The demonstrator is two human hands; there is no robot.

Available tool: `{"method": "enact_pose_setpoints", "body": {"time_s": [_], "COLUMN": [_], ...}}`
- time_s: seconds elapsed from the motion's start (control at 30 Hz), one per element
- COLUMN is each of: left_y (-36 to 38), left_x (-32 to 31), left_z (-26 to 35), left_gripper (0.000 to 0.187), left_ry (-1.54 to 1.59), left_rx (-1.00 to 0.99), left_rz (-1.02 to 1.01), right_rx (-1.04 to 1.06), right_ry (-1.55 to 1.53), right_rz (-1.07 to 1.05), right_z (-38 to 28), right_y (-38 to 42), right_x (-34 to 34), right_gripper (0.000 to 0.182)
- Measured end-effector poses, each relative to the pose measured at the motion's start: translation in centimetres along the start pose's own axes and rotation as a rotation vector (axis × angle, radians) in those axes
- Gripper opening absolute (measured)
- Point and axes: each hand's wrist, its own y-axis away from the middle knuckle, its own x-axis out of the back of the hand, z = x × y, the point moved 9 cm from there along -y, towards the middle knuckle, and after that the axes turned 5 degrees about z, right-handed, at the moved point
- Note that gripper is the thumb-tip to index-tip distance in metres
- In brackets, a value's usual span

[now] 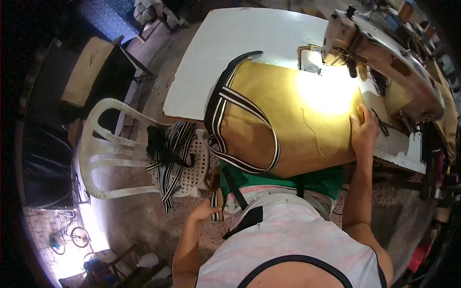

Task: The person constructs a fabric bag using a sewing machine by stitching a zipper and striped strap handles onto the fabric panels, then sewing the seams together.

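Observation:
A yellow bag (293,139) lies across the near edge of the white table, over my lap. Black-and-white striped webbing (257,111) loops over its left side, and a black edge runs along that side. My right hand (363,132) grips the bag's right edge, with the thumb on top and some fingers hidden. Low beside my left hip, my left hand (204,211) is closed at a short piece of striped strap (217,206). A loose thread (312,132) rests on the bag.
A sewing machine (379,53) stands at the right of the white table (192,81), its lamp glaring on the bag. To my left, a white plastic chair (105,149) carries a pile of striped straps (175,158). A green cloth (307,182) covers my lap.

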Motion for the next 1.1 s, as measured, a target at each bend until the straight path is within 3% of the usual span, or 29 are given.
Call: {"method": "enact_pose_setpoints", "body": {"time_s": [0.03,0.1,0.13,0.17,0.23,0.3,0.4,0.47,0.5,0.6,0.63,0.7,0.77,0.83,0.87,0.93,1.03,1.1], "left_y": [0.9,0.6,3.0,5.4,11.2,15.5,22.6,25.6,26.3,28.3,28.6,29.2,30.0,30.9,31.6,33.5,37.5,40.2], "left_x": [2.0,6.4,9.2,12.5,15.4,19.1,20.0,20.6,21.2,21.1,21.6,22.7,24.8,27.3,28.5,29.5,34.7,33.4], "left_z": [0.2,0.3,2.1,2.7,9.0,11.6,21.3,26.9,29.3,35.1,35.9,37.0,36.8,36.0,35.3,34.1,29.7,31.8], "left_gripper": [0.041,0.036,0.033,0.031,0.031,0.037,0.045,0.041,0.033,0.026,0.026,0.022,0.021,0.015,0.015,0.011,0.024,0.028], "left_ry": [-0.117,-0.032,-0.031,-0.216,-0.298,-0.567,-0.704,-0.804,-0.808,-0.799,-0.802,-0.800,-0.721,-0.445,-0.459,-0.433,-0.476,-0.327], "left_rx": [0.159,-0.113,-0.106,-0.156,-0.070,-0.359,-0.496,-0.643,-0.679,-0.826,-0.830,-0.900,-0.929,-1.075,-1.072,-1.272,-1.462,-1.581], "left_rz": [0.068,0.234,0.394,0.730,0.803,1.025,1.256,1.375,1.385,1.415,1.414,1.364,1.306,1.157,1.158,0.767,0.793,0.261], "right_rx": [0.061,0.116,0.183,0.147,0.206,0.204,0.180,0.082,-0.007,0.170,0.269,0.284,0.247,0.460,0.562,0.580,0.394,0.438], "right_ry": [-0.124,-0.231,-0.338,-0.440,-0.481,-0.477,-0.323,0.133,0.137,0.356,0.307,-0.244,-0.435,-0.434,-0.428,-0.418,-0.424,-0.367], "right_rz": [0.128,0.227,0.316,0.296,0.417,0.491,0.369,0.024,-0.043,0.166,0.188,0.022,-0.324,-0.416,-0.400,-0.421,-0.523,-0.447], "right_z": [0.3,-0.2,-0.7,-0.2,0.6,1.7,3.8,6.7,6.6,2.7,1.6,-1.4,-8.2,-12.7,-14.3,-16.9,-20.1,-22.2], "right_y": [-0.2,0.1,0.4,0.5,1.1,1.0,-0.6,-1.4,-1.4,-0.6,-0.2,1.3,3.2,3.6,3.1,1.3,-2.3,-4.2], "right_x": [0.3,2.4,4.2,5.4,8.4,10.3,9.9,5.2,4.7,7.2,7.4,6.2,5.2,2.9,1.2,-2.6,-7.7,-9.2], "right_gripper": [0.035,0.034,0.032,0.030,0.029,0.029,0.030,0.034,0.036,0.037,0.041,0.045,0.044,0.049,0.053,0.062,0.075,0.075]}}
